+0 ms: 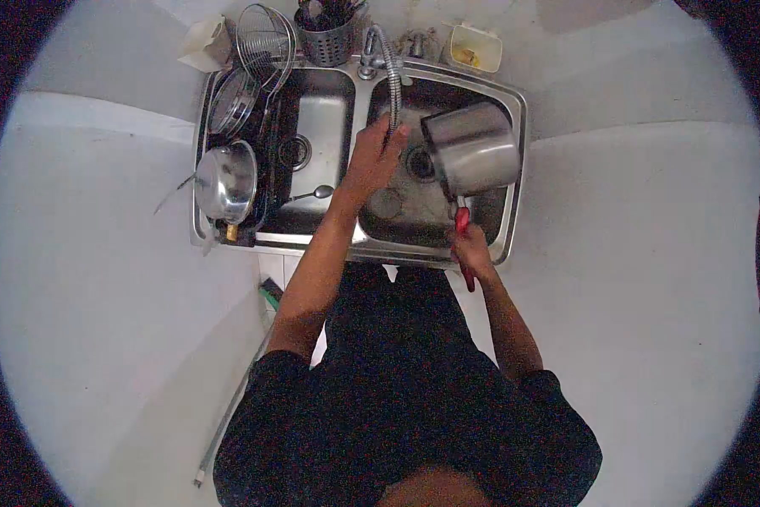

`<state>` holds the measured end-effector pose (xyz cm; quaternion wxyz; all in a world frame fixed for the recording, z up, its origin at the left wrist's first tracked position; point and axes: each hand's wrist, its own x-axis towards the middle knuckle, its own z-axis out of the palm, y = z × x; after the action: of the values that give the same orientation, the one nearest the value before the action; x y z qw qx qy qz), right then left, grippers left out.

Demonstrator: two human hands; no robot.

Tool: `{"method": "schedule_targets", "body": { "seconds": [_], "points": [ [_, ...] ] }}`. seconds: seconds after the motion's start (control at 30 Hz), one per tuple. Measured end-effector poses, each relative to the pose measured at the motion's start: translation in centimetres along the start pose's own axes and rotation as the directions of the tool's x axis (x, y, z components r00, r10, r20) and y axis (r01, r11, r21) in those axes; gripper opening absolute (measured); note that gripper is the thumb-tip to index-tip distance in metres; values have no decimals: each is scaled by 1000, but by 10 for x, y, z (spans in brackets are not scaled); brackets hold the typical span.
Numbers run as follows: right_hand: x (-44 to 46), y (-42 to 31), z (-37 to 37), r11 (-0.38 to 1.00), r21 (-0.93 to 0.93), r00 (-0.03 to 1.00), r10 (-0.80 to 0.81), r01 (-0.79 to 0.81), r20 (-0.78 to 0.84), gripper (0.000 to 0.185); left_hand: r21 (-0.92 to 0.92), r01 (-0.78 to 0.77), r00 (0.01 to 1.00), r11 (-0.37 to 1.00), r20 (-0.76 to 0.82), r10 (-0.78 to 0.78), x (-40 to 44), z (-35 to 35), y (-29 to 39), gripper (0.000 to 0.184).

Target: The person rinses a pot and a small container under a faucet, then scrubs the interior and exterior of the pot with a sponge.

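Note:
A metal saucepan (473, 148) with a red handle (462, 221) is tipped on its side over the right sink basin, its mouth facing left. My right hand (471, 247) is closed around that handle near the front rim of the sink. My left hand (374, 160) is raised over the same basin, fingers closed around the lower end of the flexible faucet spout (392, 84). Whether water runs from the spout I cannot make out. The basin's drain (420, 164) lies between my left hand and the saucepan.
A spoon (322, 192) lies in the left basin (325, 110). Left of it stand a metal pot (226, 182) and wire strainers (264, 40). Behind the sink are a perforated utensil holder (327, 48) and a pale plastic container (475, 48). White walls flank both sides.

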<state>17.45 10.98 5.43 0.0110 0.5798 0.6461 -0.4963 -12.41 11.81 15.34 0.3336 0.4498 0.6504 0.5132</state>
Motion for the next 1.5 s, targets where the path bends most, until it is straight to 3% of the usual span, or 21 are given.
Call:
{"method": "schedule_targets", "body": {
  "seconds": [0.07, 0.17, 0.4, 0.47, 0.57, 0.67, 0.87, 0.97, 1.07, 1.17, 1.27, 1.37, 1.47, 1.5],
  "points": [
    [-7, 10, 1, 986, 146, 997, -76, 76, -6, 29, 9, -35, 999, 999, 0, 35, 1, 0, -1, 31],
    [-31, -13, -11, 951, 310, 999, -16, 4, 36, 30, -5, -98, 995, 995, -31, 97, 2, 6, -9, 30],
    [-46, -41, -18, 821, 515, 946, 88, -246, 311, 30, -181, -77, 997, 980, -2, 77, 14, 28, -2, 29],
    [-46, -42, -11, 770, 554, 924, 120, -317, 362, 31, -247, -63, 998, 967, -22, 60, 17, 39, -5, 30],
    [-46, -34, -1, 665, 666, 916, 70, -338, 396, 31, -243, 93, 995, 966, 44, -85, 17, 39, 28, 31],
    [-47, -30, 2, 525, 752, 895, 47, -399, 443, 30, -242, -121, 993, 963, -16, 121, 27, 54, 19, 33],
    [-48, -23, 7, 563, 753, 914, 11, -341, 406, 29, -184, -89, 996, 979, 13, 93, 44, 71, 31, 35],
    [-54, -37, 1, 665, 673, 921, 58, -324, 385, 31, -193, -136, 990, 972, -68, 125, 51, 86, 28, 35],
    [-57, -29, 3, 667, 686, 921, 1, -292, 390, 32, -322, -112, 994, 940, -42, 104, 58, 96, 20, 32],
    [-61, -25, 3, 634, 722, 916, -54, -276, 397, 34, -178, -179, 983, 968, -61, 171, 58, 94, 29, 29],
    [-67, -22, -3, 662, 697, 911, -51, -276, 409, 36, -170, -141, 988, 975, -82, 128, 61, 98, 29, 27],
    [-70, -15, -7, 712, 662, 921, -56, -233, 385, 37, -73, -307, 951, 949, -53, 303, 70, 98, 7, 26],
    [-71, -8, -7, 708, 674, 926, -76, -211, 369, 38, -190, -188, 982, 964, -33, 186, 66, 98, 5, 26],
    [-72, -8, -8, 711, 669, 927, -64, -218, 371, 38, -151, -176, 984, 973, -30, 173, 63, 96, 6, 26]
  ]
}}
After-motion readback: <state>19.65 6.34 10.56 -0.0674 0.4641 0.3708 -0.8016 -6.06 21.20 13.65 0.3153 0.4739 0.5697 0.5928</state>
